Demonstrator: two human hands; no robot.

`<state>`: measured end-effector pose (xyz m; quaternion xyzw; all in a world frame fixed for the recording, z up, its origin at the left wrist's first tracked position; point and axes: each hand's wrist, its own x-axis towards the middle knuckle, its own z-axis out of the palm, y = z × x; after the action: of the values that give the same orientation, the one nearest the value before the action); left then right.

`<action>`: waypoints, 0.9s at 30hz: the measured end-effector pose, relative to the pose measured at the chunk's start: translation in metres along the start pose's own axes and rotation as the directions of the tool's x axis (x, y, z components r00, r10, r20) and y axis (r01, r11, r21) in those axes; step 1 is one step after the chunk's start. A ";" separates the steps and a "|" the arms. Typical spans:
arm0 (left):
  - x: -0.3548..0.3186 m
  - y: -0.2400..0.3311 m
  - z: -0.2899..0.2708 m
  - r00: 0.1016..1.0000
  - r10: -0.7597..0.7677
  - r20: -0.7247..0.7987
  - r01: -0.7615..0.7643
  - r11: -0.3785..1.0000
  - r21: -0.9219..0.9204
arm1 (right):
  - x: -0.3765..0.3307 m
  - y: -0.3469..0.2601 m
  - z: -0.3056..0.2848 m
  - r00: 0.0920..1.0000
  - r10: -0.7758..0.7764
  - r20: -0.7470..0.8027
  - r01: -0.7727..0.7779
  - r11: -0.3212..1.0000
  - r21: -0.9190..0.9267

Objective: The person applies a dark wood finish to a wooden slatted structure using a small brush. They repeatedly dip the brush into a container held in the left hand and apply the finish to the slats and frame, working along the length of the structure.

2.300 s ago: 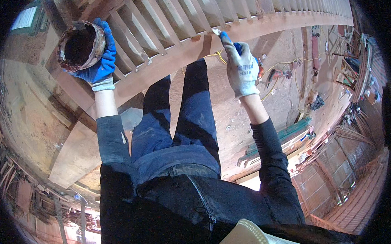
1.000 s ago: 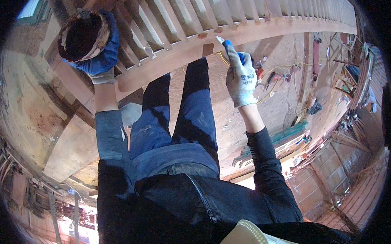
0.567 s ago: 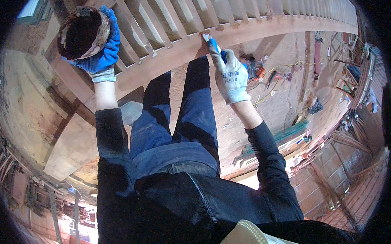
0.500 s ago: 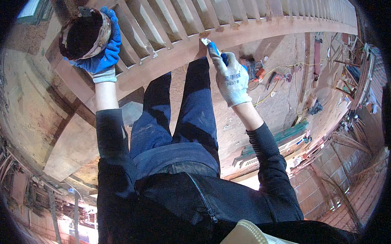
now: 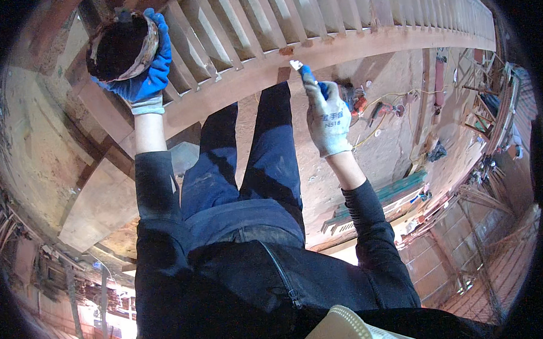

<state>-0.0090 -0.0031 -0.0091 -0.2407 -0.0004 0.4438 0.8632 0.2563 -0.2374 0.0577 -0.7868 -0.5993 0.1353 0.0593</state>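
My left hand (image 5: 155,75), in a blue-coated glove with a white cuff, is wrapped round a round pot (image 5: 149,51) with a crusted rim and a dark inside. It holds the pot over the left end of a slatted wooden railing (image 5: 247,76). My right hand (image 5: 328,121), in a whitish glove with blue fingers, is closed on a small tool (image 5: 296,65) with a pale tip; its handle is hidden and its exact kind unclear. The tip is by the rail's near edge, just below a reddish-brown patch (image 5: 286,50). Whether it touches the wood I cannot tell.
My legs (image 5: 265,146) stand close to the railing. Beyond my right hand, an orange power tool (image 5: 359,100) and a yellow cord (image 5: 375,130) lie on the ground. Green boards (image 5: 383,198) are by my right elbow, and a flat panel (image 5: 102,202) is at left.
My right hand and the tool have shifted slightly right and nearer to me, off the brown patch on the rail. My left hand and the pot have moved a little right.
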 end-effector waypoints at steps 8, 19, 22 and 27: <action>0.004 -0.007 0.004 0.998 0.041 0.051 -0.046 0.994 0.103 | 0.020 0.003 -0.010 0.978 0.205 0.030 -0.168 0.698 0.696; -0.009 0.008 -0.030 0.991 0.137 -0.012 -0.112 0.858 0.502 | 0.106 -0.085 -0.083 0.908 -0.012 0.419 -0.417 0.081 0.905; -0.003 0.005 -0.041 0.982 -0.004 0.191 -0.064 0.935 0.348 | 0.138 -0.104 -0.074 0.990 -0.144 0.000 0.091 0.626 0.775; -0.010 -0.001 -0.026 0.997 0.075 -0.033 -0.061 0.949 0.309 | 0.165 -0.155 -0.066 0.850 -0.506 -0.143 0.523 0.845 0.115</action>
<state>-0.0088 -0.0221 -0.0293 -0.1129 0.0962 0.4626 0.8741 0.1717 -0.0318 0.1368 -0.5965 -0.7725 0.1166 0.1842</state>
